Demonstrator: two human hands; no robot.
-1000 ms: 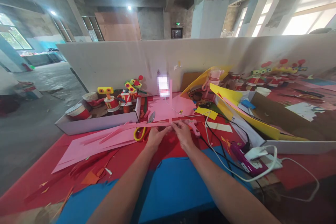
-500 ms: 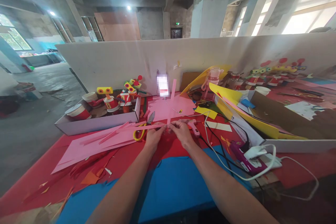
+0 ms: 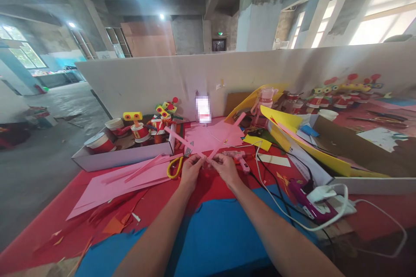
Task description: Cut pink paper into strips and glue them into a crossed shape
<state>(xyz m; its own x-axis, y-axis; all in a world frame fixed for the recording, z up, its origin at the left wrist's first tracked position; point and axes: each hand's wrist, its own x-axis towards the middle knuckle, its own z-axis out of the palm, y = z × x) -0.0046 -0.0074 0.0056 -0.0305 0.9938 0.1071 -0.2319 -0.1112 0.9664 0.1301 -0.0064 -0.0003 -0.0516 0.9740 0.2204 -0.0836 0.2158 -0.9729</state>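
Observation:
My left hand point(image 3: 191, 170) and my right hand point(image 3: 225, 169) nearly meet over the red table covering, both with fingers pinched. Between them they hold pink paper strips that come together at the fingertips. One pink paper strip point(image 3: 179, 137) slants up to the left from my left fingers. Another strip point(image 3: 234, 126) rises to the right from my right fingers. Their joined ends are mostly hidden by the fingers. Left of my left hand lie yellow-handled scissors point(image 3: 174, 168). Just beyond my right hand rests a pink glue gun point(image 3: 242, 162).
Pink paper sheets point(image 3: 110, 186) lie at left, below a box point(image 3: 123, 158) of paper-cup figures. A larger box point(image 3: 360, 185) with yellow sheets stands at right. White and black cables run to a purple power strip point(image 3: 310, 201). A phone point(image 3: 203, 109) leans against the white partition.
The strips have swung at my fingertips: the left one now points up and left instead of flat, and the upright one leans right. The view has shifted slightly.

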